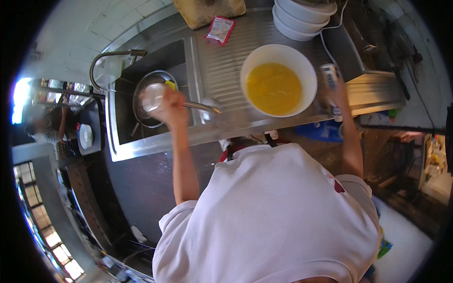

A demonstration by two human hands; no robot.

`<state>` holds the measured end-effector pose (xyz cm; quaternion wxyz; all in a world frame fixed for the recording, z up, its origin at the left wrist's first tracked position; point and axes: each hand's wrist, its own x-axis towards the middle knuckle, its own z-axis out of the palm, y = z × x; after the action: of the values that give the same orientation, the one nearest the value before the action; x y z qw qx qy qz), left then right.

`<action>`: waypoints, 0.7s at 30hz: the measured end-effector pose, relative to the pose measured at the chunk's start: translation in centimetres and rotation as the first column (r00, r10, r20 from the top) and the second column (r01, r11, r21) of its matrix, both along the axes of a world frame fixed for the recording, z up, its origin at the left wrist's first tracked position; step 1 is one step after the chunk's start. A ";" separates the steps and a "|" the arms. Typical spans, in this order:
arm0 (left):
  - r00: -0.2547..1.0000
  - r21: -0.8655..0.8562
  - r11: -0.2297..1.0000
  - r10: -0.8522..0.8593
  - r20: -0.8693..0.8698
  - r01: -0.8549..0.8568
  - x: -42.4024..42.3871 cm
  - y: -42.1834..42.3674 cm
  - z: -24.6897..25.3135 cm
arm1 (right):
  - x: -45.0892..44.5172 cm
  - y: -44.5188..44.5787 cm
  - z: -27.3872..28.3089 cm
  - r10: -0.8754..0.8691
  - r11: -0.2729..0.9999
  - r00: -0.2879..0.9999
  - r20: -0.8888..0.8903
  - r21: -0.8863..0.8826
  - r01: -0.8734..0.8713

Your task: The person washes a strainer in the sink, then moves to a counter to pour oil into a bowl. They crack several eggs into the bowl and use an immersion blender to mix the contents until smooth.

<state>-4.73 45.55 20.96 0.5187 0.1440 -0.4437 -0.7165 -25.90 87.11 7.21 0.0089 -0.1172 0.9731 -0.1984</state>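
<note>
My left hand [173, 106] is raised over the sink and blurred by motion. It grips a clear container [153, 98]; a slim metal utensil [198, 105] with a yellowish tip extends rightward from the same hand. Behind them, a round metal bowl [159, 75] sits in the sink basin, with a small yellow item [170, 85] near its rim. To the right, my right hand [339, 92] is closed around a grey and white cylindrical handheld appliance [330, 75]. Between my hands stands a white bowl [309, 67] holding yellow liquid [274, 88], like beaten egg.
A curved faucet [106, 55] rises at the sink's left. On the ridged metal drainboard [219, 67] lies a red-edged packet [220, 30] beside a worn board [208, 10]. Stacked white bowls [300, 21] stand behind, near a white cord [327, 47]. Another person [55, 120] is at far left.
</note>
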 end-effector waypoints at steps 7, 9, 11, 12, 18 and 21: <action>0.879 -0.884 0.462 0.448 0.165 -0.070 3.1 -23.8 1.4 | 10.9 0.5 11.8 -0.418 0.838 0.907 -0.047 -0.406 0.365; 0.781 -0.985 0.143 0.604 0.162 0.094 2.5 -23.6 0.2 | 13.3 1.5 14.3 -0.505 0.549 0.852 0.135 -0.712 0.438; 0.757 -0.735 0.671 0.430 0.492 0.096 3.2 -27.0 -2.3 | 15.4 1.7 16.4 -0.334 0.274 0.927 0.173 -0.923 0.271; 0.748 -0.690 0.715 0.395 0.533 0.114 3.1 -27.6 -3.1 | 15.9 1.0 17.7 -0.249 0.090 0.952 0.179 -0.974 0.207; 0.599 -0.422 0.486 -0.295 0.745 0.765 -1.7 -8.7 0.6 | 14.5 -10.5 23.2 -0.052 -0.349 0.993 -0.107 -0.929 -0.119; 0.264 -0.199 0.174 -0.572 0.777 0.964 -3.5 -2.3 4.5 | 12.5 -17.7 24.0 0.254 -0.539 0.931 -0.260 -0.838 -0.087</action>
<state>-8.21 43.26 25.48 -0.0893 -0.1176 -0.7905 -0.5945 -13.38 69.38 31.25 -0.0135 -0.2278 0.2732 -0.9345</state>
